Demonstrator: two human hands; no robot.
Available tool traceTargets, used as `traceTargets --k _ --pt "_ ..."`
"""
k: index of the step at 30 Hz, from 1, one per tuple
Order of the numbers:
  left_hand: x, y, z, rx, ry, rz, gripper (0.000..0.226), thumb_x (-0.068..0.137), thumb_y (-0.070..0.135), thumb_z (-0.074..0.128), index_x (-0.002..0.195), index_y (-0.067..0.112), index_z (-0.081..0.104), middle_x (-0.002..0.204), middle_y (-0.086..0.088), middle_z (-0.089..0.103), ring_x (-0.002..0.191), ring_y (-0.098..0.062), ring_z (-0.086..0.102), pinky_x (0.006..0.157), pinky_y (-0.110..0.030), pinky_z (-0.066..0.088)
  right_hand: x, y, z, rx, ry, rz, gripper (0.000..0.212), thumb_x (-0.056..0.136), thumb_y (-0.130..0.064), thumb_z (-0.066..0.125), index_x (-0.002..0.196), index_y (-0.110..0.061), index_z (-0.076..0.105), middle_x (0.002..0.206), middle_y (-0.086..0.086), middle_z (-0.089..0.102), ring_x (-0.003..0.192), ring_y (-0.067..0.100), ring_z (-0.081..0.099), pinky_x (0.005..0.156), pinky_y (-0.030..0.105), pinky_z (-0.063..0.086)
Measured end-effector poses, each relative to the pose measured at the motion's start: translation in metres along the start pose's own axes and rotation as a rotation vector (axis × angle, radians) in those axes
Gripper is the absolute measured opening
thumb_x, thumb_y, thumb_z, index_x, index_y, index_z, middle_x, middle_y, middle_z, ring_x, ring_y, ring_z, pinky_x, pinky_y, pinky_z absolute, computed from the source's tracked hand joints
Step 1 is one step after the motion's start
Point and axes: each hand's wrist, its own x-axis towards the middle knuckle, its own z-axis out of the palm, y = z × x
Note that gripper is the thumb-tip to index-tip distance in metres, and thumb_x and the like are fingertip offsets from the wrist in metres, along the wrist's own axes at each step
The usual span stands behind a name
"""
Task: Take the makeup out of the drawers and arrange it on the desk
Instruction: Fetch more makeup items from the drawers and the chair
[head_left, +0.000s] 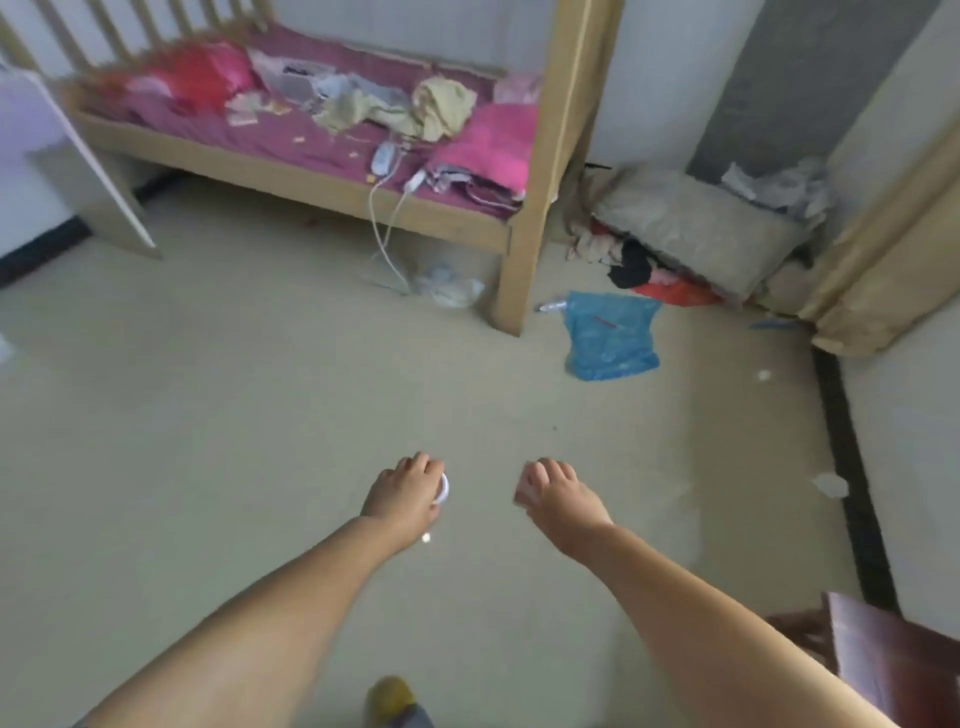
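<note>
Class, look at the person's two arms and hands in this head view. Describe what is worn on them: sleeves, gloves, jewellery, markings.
Both forearms are bare right down to the bottom edge of the frame: no sleeves show. The left hand and right hand wear no gloves. No watch, bracelet or ring is visible, though the picture is blurred, so small details such as nail polish cannot be told.

Both bare arms reach forward, palms down; the left hand (405, 493) and right hand (558, 496) each curl their fingers around something small.
</note>
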Motion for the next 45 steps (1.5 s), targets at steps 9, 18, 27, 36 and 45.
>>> traceTargets --k 9,18,27,36,45 --pt "-0.056 -0.227 -0.016 -0.107 0.056 -0.401 0.032 0.087 0.019 0.049 0.118 0.018 0.046 0.120 0.000 0.046 0.108 -0.021 0.048 0.076 -0.031 0.043 0.147 -0.228 0.003 -0.090 0.002 -0.425 0.046 0.093 -0.029 0.053 0.131 -0.013 0.034 0.138 0.001 0.036 0.131 0.021 0.031 0.093 0.033 0.043" --pt "-0.019 -0.373 -0.042 -0.110 0.119 -0.596 0.028 0.087 0.022 0.050 0.115 0.016 0.048 0.116 -0.002 0.049 0.104 -0.022 0.052 0.075 -0.032 0.043 0.309 -0.347 -0.018 -0.228 -0.009 -0.705 0.046 0.092 -0.030 0.054 0.130 -0.013 0.034 0.135 0.002 0.038 0.128 0.021 0.034 0.096 0.032 0.043" --pt "0.049 -0.520 -0.095 -0.231 0.128 -0.859 0.041 0.091 0.026 0.047 0.130 0.014 0.041 0.128 -0.003 0.044 0.115 -0.022 0.047 0.086 -0.034 0.044 0.491 -0.475 -0.069 -0.283 -0.102 -0.912 0.038 0.094 -0.026 0.051 0.128 -0.014 0.039 0.132 0.001 0.038 0.128 0.021 0.034 0.088 0.036 0.049" --pt "0.081 -0.677 -0.125 -0.218 0.165 -0.969 0.037 0.093 0.028 0.045 0.127 0.013 0.042 0.123 -0.003 0.047 0.111 -0.020 0.049 0.087 -0.031 0.044 0.620 -0.617 -0.079 -0.306 -0.135 -1.118 0.027 0.095 -0.021 0.046 0.121 -0.013 0.045 0.127 0.001 0.042 0.123 0.021 0.036 0.083 0.033 0.049" --pt "0.136 -0.919 -0.193 -0.197 0.230 -0.986 0.041 0.093 0.031 0.047 0.129 0.013 0.041 0.127 -0.004 0.045 0.114 -0.022 0.047 0.089 -0.034 0.046 0.786 -0.801 -0.125 -0.269 -0.046 -1.104 0.031 0.097 -0.028 0.044 0.124 -0.014 0.046 0.129 0.000 0.041 0.125 0.019 0.035 0.086 0.035 0.050"
